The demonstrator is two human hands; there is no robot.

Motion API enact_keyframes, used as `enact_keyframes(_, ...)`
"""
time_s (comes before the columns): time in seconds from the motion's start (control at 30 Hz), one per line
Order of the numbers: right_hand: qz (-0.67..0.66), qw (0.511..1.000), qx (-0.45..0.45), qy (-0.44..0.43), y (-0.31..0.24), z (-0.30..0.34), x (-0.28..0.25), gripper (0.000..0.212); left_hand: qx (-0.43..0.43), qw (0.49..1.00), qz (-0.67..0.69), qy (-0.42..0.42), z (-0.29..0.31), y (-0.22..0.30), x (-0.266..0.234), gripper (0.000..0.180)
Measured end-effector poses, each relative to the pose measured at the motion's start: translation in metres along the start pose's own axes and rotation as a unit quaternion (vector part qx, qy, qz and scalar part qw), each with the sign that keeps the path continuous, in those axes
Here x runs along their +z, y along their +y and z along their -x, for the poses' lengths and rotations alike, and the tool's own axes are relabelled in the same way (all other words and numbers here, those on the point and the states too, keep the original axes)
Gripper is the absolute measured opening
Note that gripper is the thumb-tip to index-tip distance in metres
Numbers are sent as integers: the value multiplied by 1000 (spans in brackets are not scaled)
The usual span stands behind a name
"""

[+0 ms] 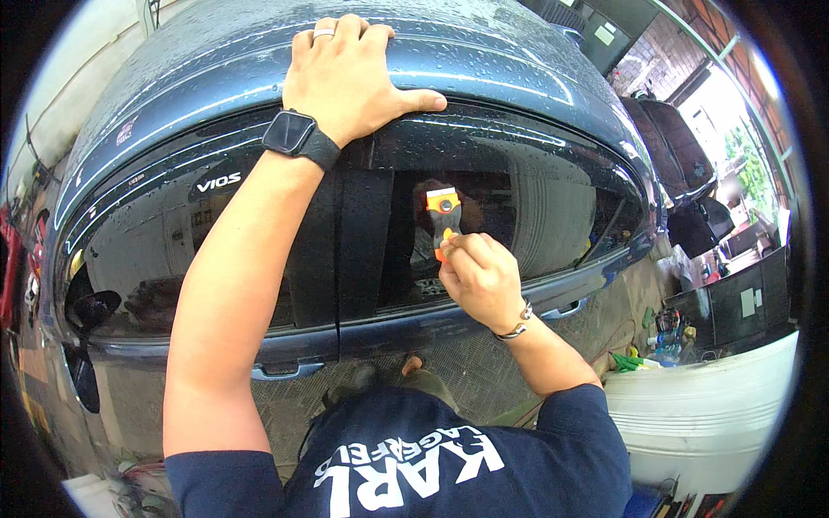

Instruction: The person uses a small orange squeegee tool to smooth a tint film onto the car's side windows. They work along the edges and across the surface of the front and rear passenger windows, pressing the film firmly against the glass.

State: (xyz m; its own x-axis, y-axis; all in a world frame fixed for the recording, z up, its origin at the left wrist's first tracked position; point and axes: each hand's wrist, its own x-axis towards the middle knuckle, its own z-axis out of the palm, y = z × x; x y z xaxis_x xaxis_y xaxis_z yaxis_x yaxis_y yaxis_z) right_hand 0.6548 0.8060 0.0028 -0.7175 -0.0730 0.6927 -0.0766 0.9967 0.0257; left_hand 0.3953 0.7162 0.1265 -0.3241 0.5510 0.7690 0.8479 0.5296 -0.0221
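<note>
A dark blue car (484, 65) with water drops on its roof stands side-on before me. My left hand (341, 82) lies flat on the roof edge above the windows, fingers spread, a ring on one finger and a black watch on the wrist. My right hand (479, 272) grips an orange and black razor scraper (444, 217) by its handle. The scraper's pale blade end points up the dark rear side window (535, 203); whether the blade touches the glass I cannot tell. A silver open bangle circles my right wrist.
Below the windows are two door handles (287, 371), and a side mirror (82, 377) juts out at the left. Dark cabinets (734, 298) and assorted bottles (667, 337) stand at the right, near a curved pale panel (699, 406). Patterned flooring lies underfoot.
</note>
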Motion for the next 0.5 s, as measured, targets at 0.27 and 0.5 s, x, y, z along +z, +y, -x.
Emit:
enact_keyframes(0.27, 23, 999, -2, 39, 19, -45, 7, 14, -6, 1000, -3, -22, 0, -6, -5, 99)
enact_keyframes(0.5, 10, 1000, -13, 1, 5, -32, 8, 16, -6, 1000, -6, -25, 0, -1, -7, 98)
